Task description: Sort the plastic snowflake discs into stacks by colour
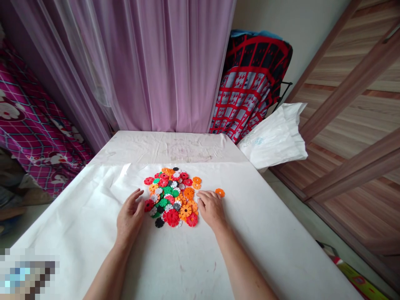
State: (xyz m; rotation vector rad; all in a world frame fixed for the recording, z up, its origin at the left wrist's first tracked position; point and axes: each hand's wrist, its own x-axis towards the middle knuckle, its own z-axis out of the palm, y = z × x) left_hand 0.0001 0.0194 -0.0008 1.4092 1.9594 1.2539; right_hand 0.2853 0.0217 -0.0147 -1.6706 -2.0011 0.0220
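Observation:
A heap of flower-shaped plastic discs [168,191] in red, orange, green, white and black lies on the white-covered table. At the heap's left side is my left hand [130,213], fingers loosely curved and apart, close to a red disc [148,205]. My right hand [211,208] rests along the right side, palm down, its fingers slightly bent and holding nothing I can see. Its fingertips are near the orange discs; whether they touch one is unclear. A single orange disc [220,192] lies apart, just beyond that hand.
The table [175,266] has a wrinkled white cover. Past its right edge stands a white sack [275,137]. Purple curtains [175,62] hang behind, beside a red-and-black patterned cloth [246,83]. Wooden doors [350,125] are on the right; a blurred-out patch covers the lower left corner.

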